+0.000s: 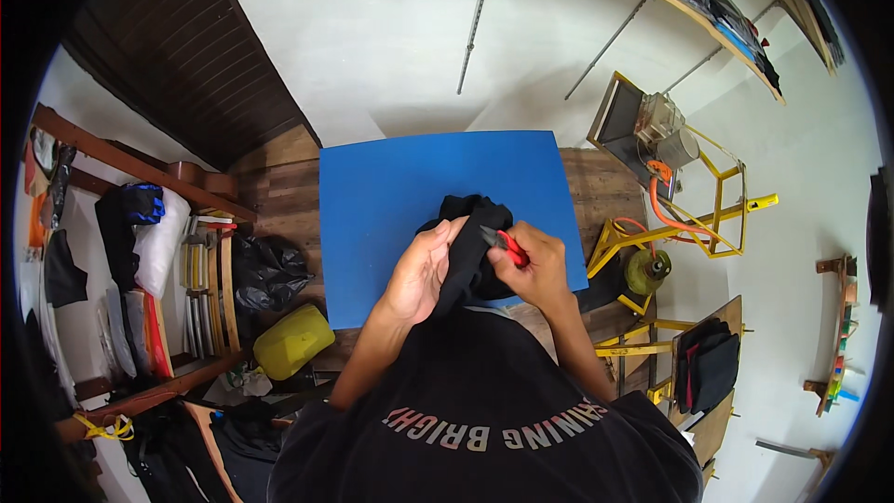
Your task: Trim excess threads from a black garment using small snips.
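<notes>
Two hands: both at ctr of frame, both busy on one bunched item; L hand [419, 275] to the left of it, R hand [540, 265] to the right.
Blk cloth: blk cloth [466, 265] sits at ctr, gathered & folded, in front of the near part of the blue tabletop [400, 186], close above the wearer's blk shirt [494, 368].
L fingers: thumb & fingertips pinch the cloth's left side near its top; palm is turned toward frame right, other fingers partly hidden by fabric.
R fingers: curled tight round the grips of a red-handled tool [512, 248], prob. small snips; its dark nose points up-left onto the cloth.
Tool tip: dark on dark, so can't tell w/ certainty if the blades are apart, or what exactly they bite.
Step in hand: my read = close tool work on a fold, L steadying, R working the tip.
Next move calls for: L keeping that fold firm & flat, R lining the tip up on the exact spot, w/ a light squeeze so the layer behind isn't nicked.
Around: blk plastic bag [268, 272] & yellow container [293, 342] left of the table; yellow metal frame [610, 247] to the right; folded dark cloths [708, 366] on a board, lower right.
</notes>
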Motion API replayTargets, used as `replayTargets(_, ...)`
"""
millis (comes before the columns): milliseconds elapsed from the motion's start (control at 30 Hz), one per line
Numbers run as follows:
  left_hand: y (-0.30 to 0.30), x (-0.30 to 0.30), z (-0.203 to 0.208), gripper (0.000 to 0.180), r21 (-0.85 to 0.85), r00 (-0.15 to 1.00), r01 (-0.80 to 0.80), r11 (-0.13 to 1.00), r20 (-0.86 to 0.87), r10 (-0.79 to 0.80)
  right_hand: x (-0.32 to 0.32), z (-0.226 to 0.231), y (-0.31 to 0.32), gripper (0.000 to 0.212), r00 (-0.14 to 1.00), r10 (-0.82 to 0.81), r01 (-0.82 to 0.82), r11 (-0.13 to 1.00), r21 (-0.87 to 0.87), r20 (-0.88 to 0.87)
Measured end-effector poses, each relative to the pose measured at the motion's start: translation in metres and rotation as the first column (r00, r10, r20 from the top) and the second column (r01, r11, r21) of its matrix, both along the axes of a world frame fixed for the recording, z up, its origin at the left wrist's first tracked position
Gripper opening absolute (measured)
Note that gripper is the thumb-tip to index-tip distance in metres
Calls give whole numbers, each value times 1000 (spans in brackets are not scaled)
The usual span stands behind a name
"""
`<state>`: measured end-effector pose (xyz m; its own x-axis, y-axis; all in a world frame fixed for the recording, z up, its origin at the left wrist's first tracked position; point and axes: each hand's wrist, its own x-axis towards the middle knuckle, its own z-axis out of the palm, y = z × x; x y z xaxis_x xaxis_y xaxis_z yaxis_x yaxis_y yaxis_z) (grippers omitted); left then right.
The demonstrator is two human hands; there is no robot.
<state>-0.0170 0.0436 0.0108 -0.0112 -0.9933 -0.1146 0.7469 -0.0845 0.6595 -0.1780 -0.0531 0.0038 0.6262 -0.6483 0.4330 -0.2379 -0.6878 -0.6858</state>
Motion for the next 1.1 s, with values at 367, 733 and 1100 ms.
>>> replayTargets(367, -2, -7, 11, 72, -18, 982, 2, 1000, 189, 2, -10, 4, 4, 21, 985, 161, -161, 987, -5, 68)
replayTargets(733, -8, -7, 9, 70, -88, 812, -6, 996, 581, 56, -12, 3, 20, 21, 980, -135, 75, 930, 359, 144)
replayTargets(1100, -10, -14, -22, 20, -189, 492, -12, 982, 854, 170, -8, 6, 20, 17, 877, -303, 2, 778, 628, 373)
